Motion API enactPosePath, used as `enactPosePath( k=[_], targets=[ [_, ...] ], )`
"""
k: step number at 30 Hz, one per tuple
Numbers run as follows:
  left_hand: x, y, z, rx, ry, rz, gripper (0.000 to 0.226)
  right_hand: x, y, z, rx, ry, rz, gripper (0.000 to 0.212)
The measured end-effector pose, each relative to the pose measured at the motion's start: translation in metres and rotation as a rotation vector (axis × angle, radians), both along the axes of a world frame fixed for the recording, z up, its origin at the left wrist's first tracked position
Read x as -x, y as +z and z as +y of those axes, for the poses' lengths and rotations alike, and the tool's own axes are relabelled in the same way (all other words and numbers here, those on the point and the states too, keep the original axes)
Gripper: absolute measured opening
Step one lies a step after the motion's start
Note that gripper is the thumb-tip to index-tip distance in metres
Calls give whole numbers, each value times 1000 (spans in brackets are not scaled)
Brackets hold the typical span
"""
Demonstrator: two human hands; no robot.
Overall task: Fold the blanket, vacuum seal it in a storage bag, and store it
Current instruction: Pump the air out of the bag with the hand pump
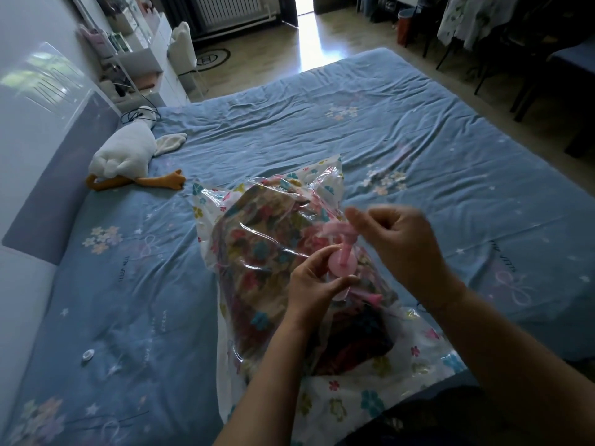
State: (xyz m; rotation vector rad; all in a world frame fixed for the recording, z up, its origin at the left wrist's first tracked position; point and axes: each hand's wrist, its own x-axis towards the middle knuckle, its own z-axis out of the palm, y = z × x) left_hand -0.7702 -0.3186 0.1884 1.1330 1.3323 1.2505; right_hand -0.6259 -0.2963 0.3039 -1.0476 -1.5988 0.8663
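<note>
Blanket (257, 246) lies in bag (338, 400) on bed (418, 130), beneath both grips. Left hand (317, 281) pinches pump (344, 259) base; right hand (396, 239), blurred, curls round its handle. Risk: the pump tilts and the seal leaks.

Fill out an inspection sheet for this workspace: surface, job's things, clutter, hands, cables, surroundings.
Surface: bed with a wrinkled blue sheet.
Job's things: blanket inside the flower-print storage bag; pink valve on top.
Clutter: plush goose; small white cap on the sheet.
Hands: left hand pinches the valve; right hand blurred, fingers curled above it, grip unclear.
Cables: black cable by the goose's head.
Surroundings: radiator, white shelves, red bin.
</note>
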Motion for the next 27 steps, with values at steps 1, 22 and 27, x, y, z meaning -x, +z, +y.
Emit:
enactPosePath(
  k=[1, 22, 27],
  targets=[
    [0, 0, 0, 3, 2, -9, 60, -1, 15, -1, -56, 16, 75, 49],
    [-7, 2, 1, -7, 1, 7, 53, -9, -60, 5, 209, 30, -230, 50],
    [0, 4, 5, 2, -5, 14, 59, -12, 24, 2, -46, 18, 131, 45]
  ],
)
